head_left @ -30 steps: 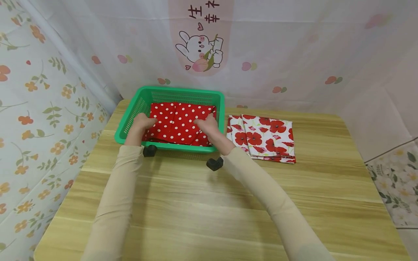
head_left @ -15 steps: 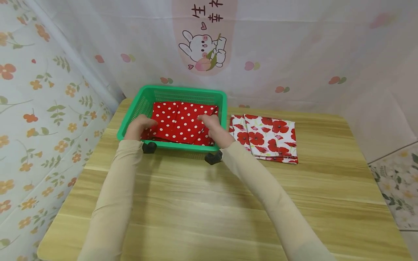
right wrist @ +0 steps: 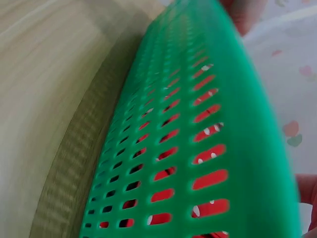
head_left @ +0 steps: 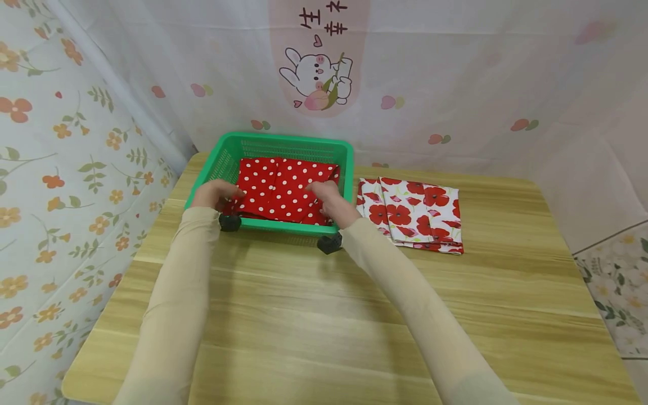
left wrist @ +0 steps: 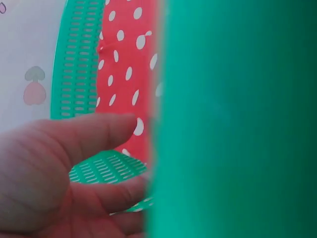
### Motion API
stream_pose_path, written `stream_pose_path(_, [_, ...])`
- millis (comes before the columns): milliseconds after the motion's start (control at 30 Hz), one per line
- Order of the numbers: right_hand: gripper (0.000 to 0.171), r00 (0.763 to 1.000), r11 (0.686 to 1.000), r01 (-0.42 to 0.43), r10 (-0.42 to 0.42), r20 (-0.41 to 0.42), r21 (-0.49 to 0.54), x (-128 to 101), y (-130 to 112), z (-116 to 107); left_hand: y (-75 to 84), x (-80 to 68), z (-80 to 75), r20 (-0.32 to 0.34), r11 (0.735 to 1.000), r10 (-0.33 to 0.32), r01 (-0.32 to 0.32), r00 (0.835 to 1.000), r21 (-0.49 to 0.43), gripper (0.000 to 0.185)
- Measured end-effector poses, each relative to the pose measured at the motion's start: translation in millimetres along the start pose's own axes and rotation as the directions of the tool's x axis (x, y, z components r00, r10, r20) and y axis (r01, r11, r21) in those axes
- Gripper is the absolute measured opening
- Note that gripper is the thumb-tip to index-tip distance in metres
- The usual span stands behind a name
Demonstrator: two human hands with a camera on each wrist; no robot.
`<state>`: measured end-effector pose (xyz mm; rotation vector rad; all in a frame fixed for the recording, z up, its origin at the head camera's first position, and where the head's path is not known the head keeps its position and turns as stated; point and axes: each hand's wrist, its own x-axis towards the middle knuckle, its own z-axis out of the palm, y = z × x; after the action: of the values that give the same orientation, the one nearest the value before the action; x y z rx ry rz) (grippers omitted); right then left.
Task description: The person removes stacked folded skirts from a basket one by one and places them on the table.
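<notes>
A folded red cloth with white dots point(head_left: 288, 188) lies inside a green plastic basket point(head_left: 283, 225). My left hand point(head_left: 215, 194) reaches over the basket's front left corner to the cloth's left edge. In the left wrist view its thumb point(left wrist: 99, 134) is stretched over the dotted cloth point(left wrist: 129, 64), apart from the fingers below; the basket wall hides the fingertips. My right hand point(head_left: 333, 201) is inside the basket's right end, thumb pointing left over the cloth, fingers lower and partly hidden. The basket wall point(right wrist: 188, 124) covers most of the right wrist view.
A folded white cloth with red poppies point(head_left: 415, 214) lies on the wooden table point(head_left: 354, 326), right of the basket. Behind stands a white curtain with a rabbit print point(head_left: 319, 73). A flowered curtain point(head_left: 76, 185) hangs along the left side.
My left hand has sunk slightly lower at the basket's left corner, and its thumb has moved. My right hand has shifted slightly. The dotted cloth stays in the basket. The view has shifted a little.
</notes>
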<state>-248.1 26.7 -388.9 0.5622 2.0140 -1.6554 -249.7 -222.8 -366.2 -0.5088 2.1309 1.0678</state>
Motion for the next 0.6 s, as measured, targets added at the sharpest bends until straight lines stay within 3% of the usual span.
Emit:
stream_pose_path(100, [0.046,0.999,0.998,0.047,-0.047,-0.004,-0.051,2,1,2,4.6,0.6,-1.9,0.019,0.996,0.016,-0.017,1.000,0.085,0.049])
stream_pose_path(233, [0.048,0.998,0.996,0.045,-0.047,-0.030,-0.073,3,0,2,9.0,1.8,-6.1,0.034,0.987,0.017,-0.023,0.999,0.158,0.049])
stream_pose_path(433, [0.049,0.997,0.997,0.036,-0.040,-0.061,-0.074,5,-4,1,12.2,6.2,-12.3,0.066,0.989,-0.001,-0.008,0.998,0.148,0.049])
stream_pose_path(600, [0.055,0.999,1.000,-0.010,0.008,-0.042,-0.029,5,-6,-1,12.9,10.5,-12.6,0.063,0.991,-0.005,-0.003,0.998,0.131,0.053])
